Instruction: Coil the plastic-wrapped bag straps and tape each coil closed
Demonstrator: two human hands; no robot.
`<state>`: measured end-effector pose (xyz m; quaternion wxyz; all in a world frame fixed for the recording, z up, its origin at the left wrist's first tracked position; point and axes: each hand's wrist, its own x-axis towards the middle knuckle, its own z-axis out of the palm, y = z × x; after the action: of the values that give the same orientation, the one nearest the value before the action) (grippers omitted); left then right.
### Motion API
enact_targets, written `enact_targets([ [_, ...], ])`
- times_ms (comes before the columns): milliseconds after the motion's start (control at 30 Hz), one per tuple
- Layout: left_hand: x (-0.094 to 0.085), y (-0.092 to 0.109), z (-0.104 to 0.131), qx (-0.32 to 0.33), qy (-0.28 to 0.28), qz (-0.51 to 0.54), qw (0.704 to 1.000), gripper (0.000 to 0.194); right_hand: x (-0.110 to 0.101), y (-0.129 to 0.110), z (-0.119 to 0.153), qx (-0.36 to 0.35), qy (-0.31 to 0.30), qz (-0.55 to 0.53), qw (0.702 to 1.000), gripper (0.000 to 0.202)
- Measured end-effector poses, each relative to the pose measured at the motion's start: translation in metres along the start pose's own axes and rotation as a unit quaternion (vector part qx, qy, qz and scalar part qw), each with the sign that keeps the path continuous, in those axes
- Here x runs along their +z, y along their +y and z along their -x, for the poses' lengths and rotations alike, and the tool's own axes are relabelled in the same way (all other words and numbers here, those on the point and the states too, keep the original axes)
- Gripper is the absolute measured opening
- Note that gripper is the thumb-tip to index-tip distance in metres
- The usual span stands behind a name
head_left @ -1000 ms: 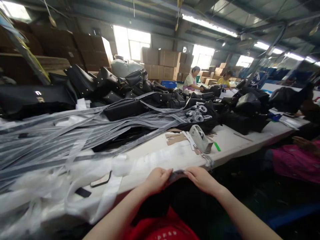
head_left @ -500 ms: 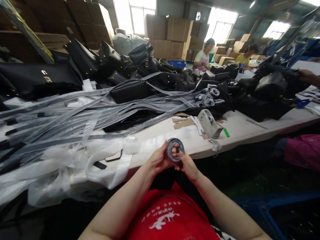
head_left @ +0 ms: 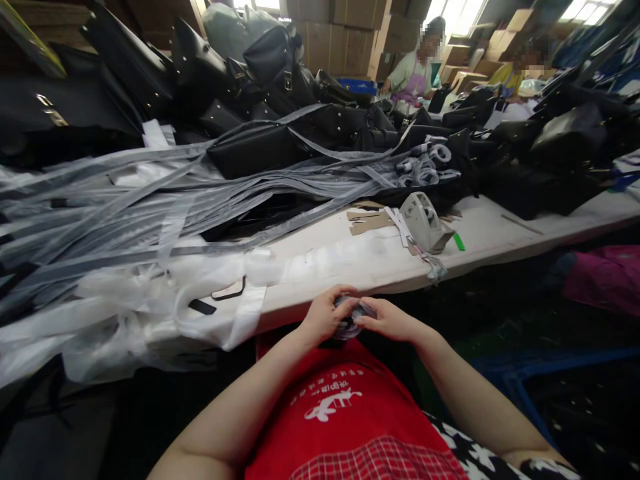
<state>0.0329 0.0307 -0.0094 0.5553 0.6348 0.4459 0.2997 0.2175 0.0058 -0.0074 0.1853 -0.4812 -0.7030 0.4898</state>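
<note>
Together, two hands (head_left: 324,316) (head_left: 397,320), one coil (head_left: 362,311)

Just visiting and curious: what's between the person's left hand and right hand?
In the head view, a coiled grey strip sits between the left hand and the right hand, touching both and partly hidden by them.

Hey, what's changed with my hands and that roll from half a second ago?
The grey roll moved closer to your body, and its open middle is now mostly covered. Your left hand and right hand moved with it; neither let go. The tape dispenser and grey strips stayed put.
</note>
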Motion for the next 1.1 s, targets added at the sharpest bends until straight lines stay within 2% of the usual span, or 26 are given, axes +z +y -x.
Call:
enact_targets([
  [100, 0.004, -0.007, -0.003, -0.037, 0.095, 0.089, 0.991, 0.036, 0.005, 0.007, -0.003, -0.001, 0.062, -0.025, 0.998, 0.032],
  [167, 0.005, -0.009, -0.002, -0.065, 0.107, 0.124, 0.984, 0.041, 0.005, 0.008, -0.005, 0.004, 0.076, -0.051, 0.996, 0.031],
  [233, 0.005, -0.008, 0.002, -0.083, 0.048, 0.142, 0.985, 0.045, 0.001, 0.007, -0.005, 0.015, 0.034, -0.072, 0.997, 0.033],
  [300, 0.003, -0.005, 0.008, -0.088, -0.053, 0.136, 0.985, 0.044, -0.002, 0.005, -0.004, 0.01, -0.05, -0.089, 0.995, 0.035],
  [367, 0.003, -0.005, 0.016, -0.08, -0.121, 0.103, 0.984, 0.04, 0.0, 0.005, -0.002, -0.003, -0.122, -0.09, 0.988, 0.037],
  [467, 0.005, -0.012, 0.028, -0.069, -0.123, 0.04, 0.989, 0.038, 0.013, 0.007, 0.0, 0.001, -0.156, -0.053, 0.986, 0.038],
  [533, 0.008, -0.021, 0.033, -0.088, -0.114, 0.028, 0.989, 0.041, 0.019, 0.009, -0.001, 0.016, -0.166, -0.009, 0.986, 0.039],
  [600, 0.009, -0.03, 0.037, -0.113, -0.103, 0.031, 0.988, 0.044, 0.013, 0.011, -0.009, 0.015, -0.156, 0.031, 0.987, 0.037],
  [667, 0.009, -0.036, 0.038, -0.128, -0.082, 0.029, 0.988, 0.048, -0.009, 0.014, -0.023, 0.015, -0.088, 0.064, 0.994, 0.033],
  [733, 0.008, -0.039, 0.038, -0.132, -0.063, 0.026, 0.989, 0.052, -0.046, 0.021, -0.044, 0.047, 0.038, 0.111, 0.992, 0.033],
  [800, 0.005, -0.039, 0.038, -0.137, -0.05, 0.027, 0.989, 0.056, -0.09, 0.032, -0.067, 0.102, 0.16, 0.176, 0.966, 0.035],
  [867, 0.002, -0.04, 0.038, -0.14, -0.045, 0.029, 0.989, 0.058, -0.131, 0.046, -0.087, 0.155, 0.245, 0.237, 0.927, 0.034],
  [967, -0.001, -0.045, 0.037, -0.139, -0.035, 0.022, 0.989, 0.061, -0.17, 0.067, -0.109, 0.219, 0.321, 0.314, 0.866, 0.032],
  [1033, -0.002, -0.052, 0.036, -0.138, -0.034, 0.017, 0.99, 0.064, -0.18, 0.078, -0.118, 0.246, 0.334, 0.355, 0.838, 0.03],
  [1100, -0.002, -0.059, 0.034, -0.14, -0.035, 0.019, 0.989, 0.066, -0.183, 0.087, -0.124, 0.259, 0.326, 0.385, 0.824, 0.027],
])
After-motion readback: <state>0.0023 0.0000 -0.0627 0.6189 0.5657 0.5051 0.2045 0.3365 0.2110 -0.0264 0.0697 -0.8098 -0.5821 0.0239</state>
